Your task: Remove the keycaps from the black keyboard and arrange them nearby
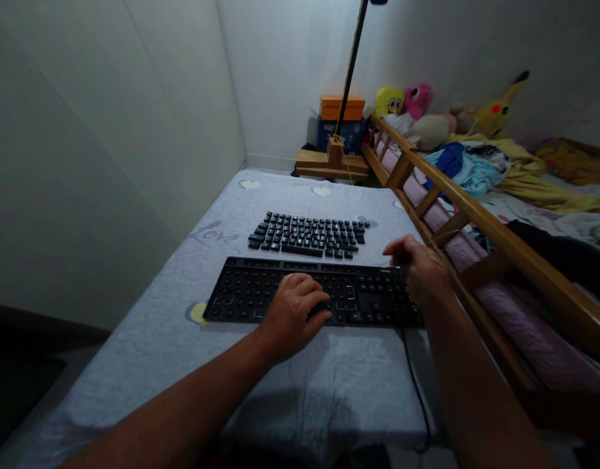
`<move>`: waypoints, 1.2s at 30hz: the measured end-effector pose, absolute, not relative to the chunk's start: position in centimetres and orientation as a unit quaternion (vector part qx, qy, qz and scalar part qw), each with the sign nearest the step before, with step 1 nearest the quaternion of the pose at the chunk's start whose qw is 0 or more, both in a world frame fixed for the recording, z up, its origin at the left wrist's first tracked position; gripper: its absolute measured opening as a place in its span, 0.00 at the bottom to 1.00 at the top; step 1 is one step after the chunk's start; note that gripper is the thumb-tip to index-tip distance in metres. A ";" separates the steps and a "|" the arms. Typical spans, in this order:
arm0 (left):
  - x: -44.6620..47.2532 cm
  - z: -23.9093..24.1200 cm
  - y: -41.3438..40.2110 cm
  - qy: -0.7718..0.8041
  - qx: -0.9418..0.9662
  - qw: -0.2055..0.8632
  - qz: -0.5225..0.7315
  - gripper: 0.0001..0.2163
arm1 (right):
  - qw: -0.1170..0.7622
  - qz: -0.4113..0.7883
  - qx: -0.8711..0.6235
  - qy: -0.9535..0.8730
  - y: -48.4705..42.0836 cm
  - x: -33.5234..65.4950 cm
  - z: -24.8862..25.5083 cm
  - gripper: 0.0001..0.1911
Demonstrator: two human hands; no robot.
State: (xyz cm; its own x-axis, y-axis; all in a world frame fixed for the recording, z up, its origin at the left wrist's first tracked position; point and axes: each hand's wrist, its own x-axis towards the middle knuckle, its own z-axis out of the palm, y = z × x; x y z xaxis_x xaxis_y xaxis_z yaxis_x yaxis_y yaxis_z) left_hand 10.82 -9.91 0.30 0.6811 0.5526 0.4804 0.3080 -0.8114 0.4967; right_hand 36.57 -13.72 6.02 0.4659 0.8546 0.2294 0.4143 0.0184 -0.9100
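A black keyboard lies on the cloth-covered surface, with many of its key positions bare of caps. My left hand rests on its middle, back of the hand up, thumb and index finger apart and nothing visible between them. Above the keyboard's right end is my right hand, fingers bent together. A thin wire-like strand shows beside it; whatever the fingertips hold is too small to make out. Beyond the keyboard, loose black keycaps are laid out in rows.
A black cable runs from the keyboard toward me. A wooden bed rail borders the right side, and a pale wall panel the left. At the far end stand a wooden stand base with a dark pole and an orange box.
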 end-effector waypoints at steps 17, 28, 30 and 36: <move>10.8 0.6 -10.1 0.198 0.927 0.195 0.251 0.04 | 0.408 0.332 -0.688 -0.500 -22.2 32.1 2.9 0.09; 10.8 0.3 -10.0 0.195 0.931 0.183 0.247 0.04 | 0.344 0.226 -0.683 -0.603 -22.0 29.8 3.8 0.03; 10.8 0.3 -10.1 0.195 0.932 0.181 0.247 0.04 | 0.342 0.221 -0.677 -0.613 -22.1 29.6 3.7 0.02; 10.8 0.3 -10.1 0.193 0.932 0.179 0.250 0.05 | 0.332 0.201 -0.665 -0.638 -22.0 29.6 3.1 0.03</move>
